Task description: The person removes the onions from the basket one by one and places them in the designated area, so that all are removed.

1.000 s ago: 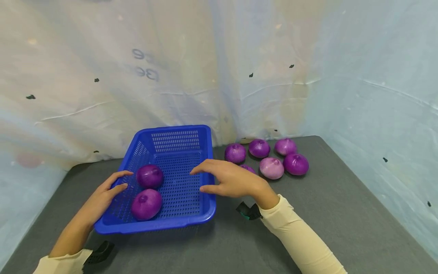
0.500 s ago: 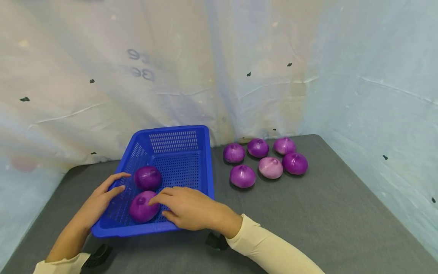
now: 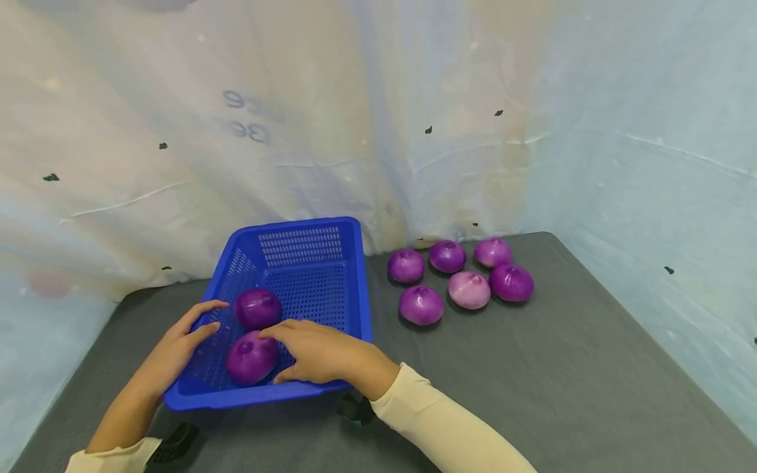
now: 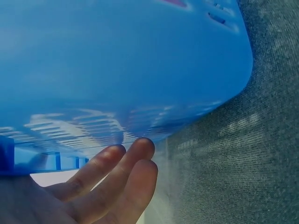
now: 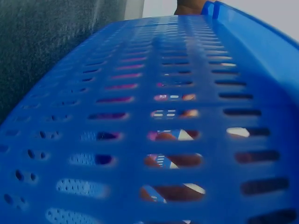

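A blue plastic basket stands on the left half of the table with two purple-red onions inside. My left hand holds its left rim, thumb and index finger over the edge; in the left wrist view other fingers lie along the outer wall. My right hand reaches over the near right part of the basket. Its index fingertip rests on top of the nearer onion, with the thumb at that onion's lower right side. The farther onion lies just behind. Slots in the basket wall fill the right wrist view.
Right of the basket, several onions sit loosely grouped on the dark grey table, among them a paler pink onion and a purple onion nearest the basket. A pale plastic sheet hangs behind the table.
My right hand has moved left and toward the front, from over the basket's right rim to the nearer onion. My left hand stays at the left rim. The onions have not visibly moved.
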{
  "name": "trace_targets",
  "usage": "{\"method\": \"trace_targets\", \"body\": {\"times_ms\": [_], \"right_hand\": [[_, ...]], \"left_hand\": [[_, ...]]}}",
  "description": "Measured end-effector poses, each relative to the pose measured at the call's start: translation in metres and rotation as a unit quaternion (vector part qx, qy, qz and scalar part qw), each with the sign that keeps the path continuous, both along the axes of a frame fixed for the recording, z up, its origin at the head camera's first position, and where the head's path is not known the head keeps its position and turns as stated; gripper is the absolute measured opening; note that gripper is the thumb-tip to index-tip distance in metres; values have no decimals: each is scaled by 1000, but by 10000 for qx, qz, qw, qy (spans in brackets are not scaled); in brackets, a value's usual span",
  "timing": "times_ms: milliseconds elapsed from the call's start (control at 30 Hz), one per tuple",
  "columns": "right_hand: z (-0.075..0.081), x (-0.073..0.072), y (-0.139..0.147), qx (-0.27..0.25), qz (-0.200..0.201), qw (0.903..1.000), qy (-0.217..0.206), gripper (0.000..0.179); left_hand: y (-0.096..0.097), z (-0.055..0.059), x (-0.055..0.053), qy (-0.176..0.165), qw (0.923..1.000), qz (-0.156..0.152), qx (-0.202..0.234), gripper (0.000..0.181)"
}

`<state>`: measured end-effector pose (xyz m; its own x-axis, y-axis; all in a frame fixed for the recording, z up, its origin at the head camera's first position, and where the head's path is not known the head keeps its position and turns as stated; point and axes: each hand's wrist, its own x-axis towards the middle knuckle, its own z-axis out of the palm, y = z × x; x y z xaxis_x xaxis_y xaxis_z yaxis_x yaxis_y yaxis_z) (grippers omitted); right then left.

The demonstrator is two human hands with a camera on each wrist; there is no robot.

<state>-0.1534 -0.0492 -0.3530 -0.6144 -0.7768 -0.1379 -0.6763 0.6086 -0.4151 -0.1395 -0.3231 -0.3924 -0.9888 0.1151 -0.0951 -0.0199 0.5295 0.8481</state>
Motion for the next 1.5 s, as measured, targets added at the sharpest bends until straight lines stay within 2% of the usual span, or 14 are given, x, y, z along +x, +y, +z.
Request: {"method": "trace_targets", "body": {"times_ms": [233,500,667,833,967,1100,1200,1400,1500], "right_hand": [[-2,1,3,-106,211,9997,-84,71],[-2,-11,11,-306,616,9966,-462,73],[-4,-15,14,-413,728,9951,-525,72],[-5,-16,15,-520,686,9950,-498,76],[-5,-17,15,-508,799,9935,-629,80],[-7,-16,15,-450,727,9938,-707,79],[-8,-14,15,-401,649,9953,-602,81],[-8,-14,15,-399,911,9935,-549,89],[-6,-14,16,-333,747,9950,-572,87]], "left_hand": [[6,0,7,253,9976,118,-638,52],[21,19,13,-97,9919,256,-1238,58],[25,29,16,-12,9895,283,-1421,57],[27,34,17,43,9886,348,-1463,61],[29,37,17,73,9854,408,-1653,62],[30,38,18,137,9818,454,-1837,62],[31,38,19,136,9807,468,-1895,62],[31,36,21,198,9782,516,-2001,61],[32,36,21,266,9780,536,-1997,60]]}}
